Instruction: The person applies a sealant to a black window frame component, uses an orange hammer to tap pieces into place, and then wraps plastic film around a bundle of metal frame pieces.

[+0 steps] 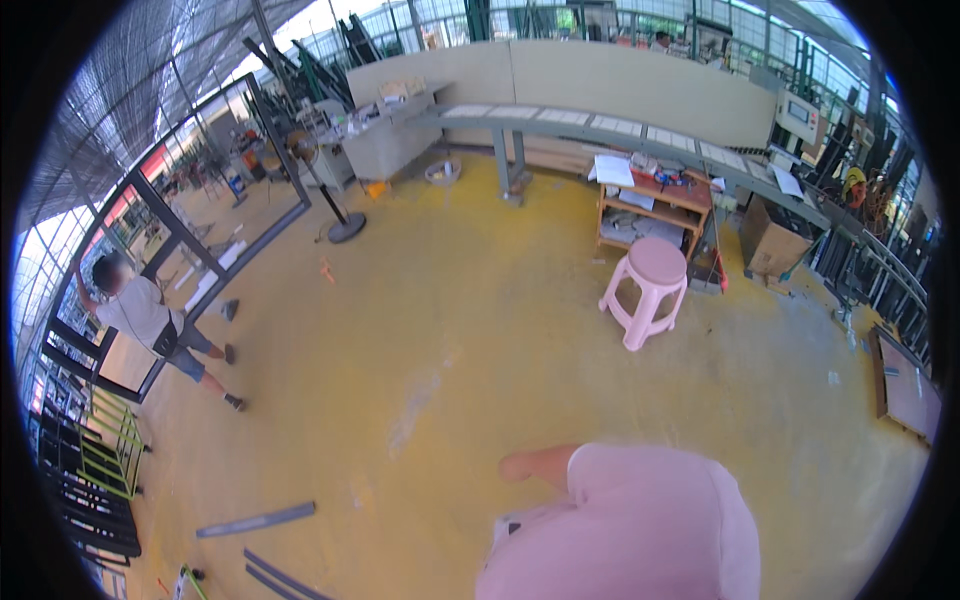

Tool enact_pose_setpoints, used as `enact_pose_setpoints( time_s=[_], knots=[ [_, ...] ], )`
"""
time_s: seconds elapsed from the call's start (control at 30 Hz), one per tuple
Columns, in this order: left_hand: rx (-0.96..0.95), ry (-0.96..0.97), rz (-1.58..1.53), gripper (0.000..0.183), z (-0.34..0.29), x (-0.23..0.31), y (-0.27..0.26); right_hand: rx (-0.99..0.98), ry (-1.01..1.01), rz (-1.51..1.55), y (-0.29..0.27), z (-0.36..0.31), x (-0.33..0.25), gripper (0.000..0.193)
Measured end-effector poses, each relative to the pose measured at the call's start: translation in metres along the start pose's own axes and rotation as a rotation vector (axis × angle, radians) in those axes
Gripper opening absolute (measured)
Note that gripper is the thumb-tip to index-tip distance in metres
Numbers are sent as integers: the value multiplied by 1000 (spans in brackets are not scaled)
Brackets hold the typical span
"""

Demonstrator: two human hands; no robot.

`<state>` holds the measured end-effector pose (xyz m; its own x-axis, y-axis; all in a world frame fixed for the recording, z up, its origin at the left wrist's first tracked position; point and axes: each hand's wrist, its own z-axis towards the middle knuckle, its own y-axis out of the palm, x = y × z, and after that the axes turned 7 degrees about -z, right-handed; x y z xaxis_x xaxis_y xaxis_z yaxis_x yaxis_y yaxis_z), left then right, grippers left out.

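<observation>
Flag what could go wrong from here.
The tall dark frame might tip if the person in the white shirt beside it loses control. The loose gray strip on the floor could trip someone walking past.

L/R hands hidden, pink shirt (630, 530) cut @ btm

Pink stool (658, 261) on yellow floor (480, 340) — bare arm (543, 465) below, apparently bent.
</observation>
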<state>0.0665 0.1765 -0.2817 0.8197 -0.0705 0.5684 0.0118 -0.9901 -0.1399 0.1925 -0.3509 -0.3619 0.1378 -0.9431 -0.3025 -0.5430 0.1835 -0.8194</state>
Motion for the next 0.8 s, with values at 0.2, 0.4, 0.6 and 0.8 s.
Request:
enact_pose_setpoints(
  time_s=[0.2, 0.4, 0.6, 0.8],
  knots=[
    [5, -32, 18, 14, 68, 26, -136, 336, -120, 490, -141, 145, -202, 30],
    [147, -66, -99, 19, 129, 80, -332, 98, 79, 165, -104, 219, -299, 23],
    [215, 67, 7, 39, 144, 232, -476, -458, 506, 312, -90, 234, -391, 27],
    [210, 10, 10, 33, 207, 291, -591, -359, 510, 488, -113, 329, -471, 30]
  ],
)
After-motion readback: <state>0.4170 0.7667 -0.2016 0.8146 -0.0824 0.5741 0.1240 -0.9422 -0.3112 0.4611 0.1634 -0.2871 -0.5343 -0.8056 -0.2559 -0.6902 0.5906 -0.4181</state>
